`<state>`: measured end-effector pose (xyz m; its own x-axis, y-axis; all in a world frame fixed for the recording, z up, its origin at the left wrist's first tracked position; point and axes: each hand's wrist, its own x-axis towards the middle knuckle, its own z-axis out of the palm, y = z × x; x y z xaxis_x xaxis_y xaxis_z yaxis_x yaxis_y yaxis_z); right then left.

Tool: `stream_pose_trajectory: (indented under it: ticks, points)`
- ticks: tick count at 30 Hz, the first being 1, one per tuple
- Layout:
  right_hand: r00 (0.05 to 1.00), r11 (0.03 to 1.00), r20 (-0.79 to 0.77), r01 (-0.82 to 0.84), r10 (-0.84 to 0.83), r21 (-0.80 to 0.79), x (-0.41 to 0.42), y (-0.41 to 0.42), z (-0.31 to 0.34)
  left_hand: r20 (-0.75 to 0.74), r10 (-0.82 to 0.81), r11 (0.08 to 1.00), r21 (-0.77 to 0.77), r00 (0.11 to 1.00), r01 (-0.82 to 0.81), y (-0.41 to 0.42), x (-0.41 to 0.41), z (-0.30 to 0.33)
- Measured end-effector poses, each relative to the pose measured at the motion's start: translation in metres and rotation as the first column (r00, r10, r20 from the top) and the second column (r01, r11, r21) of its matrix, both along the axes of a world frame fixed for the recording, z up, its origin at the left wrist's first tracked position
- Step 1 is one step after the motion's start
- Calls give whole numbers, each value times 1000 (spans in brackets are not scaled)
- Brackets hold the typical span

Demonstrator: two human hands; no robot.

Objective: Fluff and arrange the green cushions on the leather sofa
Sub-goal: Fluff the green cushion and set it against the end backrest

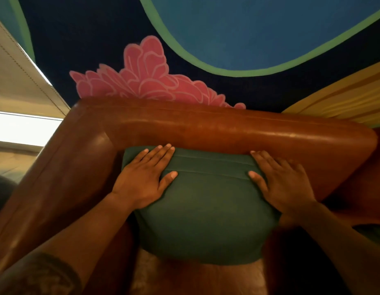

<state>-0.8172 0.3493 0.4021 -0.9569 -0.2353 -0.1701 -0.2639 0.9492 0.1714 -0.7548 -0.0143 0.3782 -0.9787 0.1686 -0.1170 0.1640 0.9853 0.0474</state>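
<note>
Green cushion (pixel 201 213) upright against sofa (pixel 206 126) backrest; left hand (pixel 142 184), right hand (pixel 285 184) grip spread flat.

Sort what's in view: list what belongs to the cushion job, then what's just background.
Part of the job:
green cushion, propped against the sofa back
leather sofa
left hand and right hand, both flat on the cushion

Just background:
pink flower mural on the wall
window blind
yellow fabric at right

Dark mural wall (pixel 78 39) with pink flower (pixel 146 77).
</note>
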Motion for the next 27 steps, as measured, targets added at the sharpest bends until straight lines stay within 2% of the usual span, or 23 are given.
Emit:
stream_pose_trajectory:
  ticks: [2, 4, 6, 8, 10, 12, 14, 17, 20, 22, 24, 25, 27]
  points:
    - [999, 999, 8, 39, -39, 24, 3, 15, 1, 15, 12, 1000, -19, 1000, -12, 0, 1, 6]
    - [992, 998, -110, 67, -68, -15, 6, 23, 6, -14, 63, 998, -26, 998, -63, 6, 4, 16]
    - [953, 987, -281, 75, -113, -144, 12, 12, 13, -124, 80, 997, 9, 989, -80, 20, 12, 27]
    - [915, 948, -393, -42, -90, -314, 24, -25, 18, -239, 8, 998, 59, 971, 6, 42, 20, 29]
    - [926, 894, -377, -174, 6, -413, 40, -76, 17, -259, -43, 993, 98, 965, 71, 67, 23, 25]
    - [969, 903, -227, -185, 101, -388, 57, -111, 3, -180, -44, 994, 91, 983, 62, 80, 22, 18]
    - [981, 937, -111, -185, 159, -297, 58, -109, -10, -110, 2, 999, 52, 994, 4, 64, 15, 12]
    - [978, 958, -146, -178, 147, -224, 42, -65, -22, -111, 74, 997, 20, 991, -72, 20, 8, 4]
    - [988, 988, -135, -86, 69, -131, 36, -26, -18, -78, 72, 997, -18, 994, -74, 1, 11, 8]
    - [988, 994, -150, 26, -41, -106, 35, -12, -8, -174, 170, 985, 3, 970, -172, 2, 15, 17]
    - [966, 984, -228, 88, -122, -153, 41, -11, 3, -320, 258, 966, 94, 911, -241, 9, 28, 26]
    - [950, 977, -293, 44, -106, -210, 50, -15, 6, -388, 246, 968, 154, 888, -200, 17, 40, 27]
    - [908, 932, -419, -156, 5, -326, 81, -39, 0, -465, 108, 981, 192, 879, -19, 40, 71, 16]
